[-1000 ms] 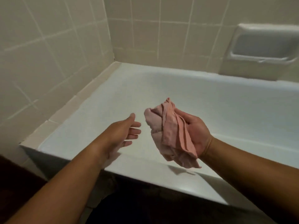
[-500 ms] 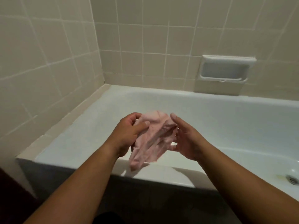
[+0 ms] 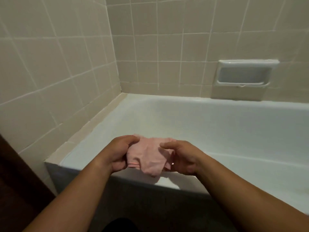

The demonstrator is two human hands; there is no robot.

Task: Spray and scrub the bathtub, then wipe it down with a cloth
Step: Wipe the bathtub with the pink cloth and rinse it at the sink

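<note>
A crumpled pink cloth hangs spread between both hands, just above the near rim of the white bathtub. My left hand grips the cloth's left edge with curled fingers. My right hand pinches its right edge between thumb and fingers. The tub's white inside stretches away to the right and back. No spray bottle or scrubber shows.
Beige tiled walls close the tub on the left and at the back. A recessed white soap dish sits in the back wall at the right. A dark surface lies at the lower left, outside the tub.
One second ago only my right hand held the bunched cloth; my left hand came in and took hold. Both hands have since pulled the cloth wider apart, and the view has tilted up.
</note>
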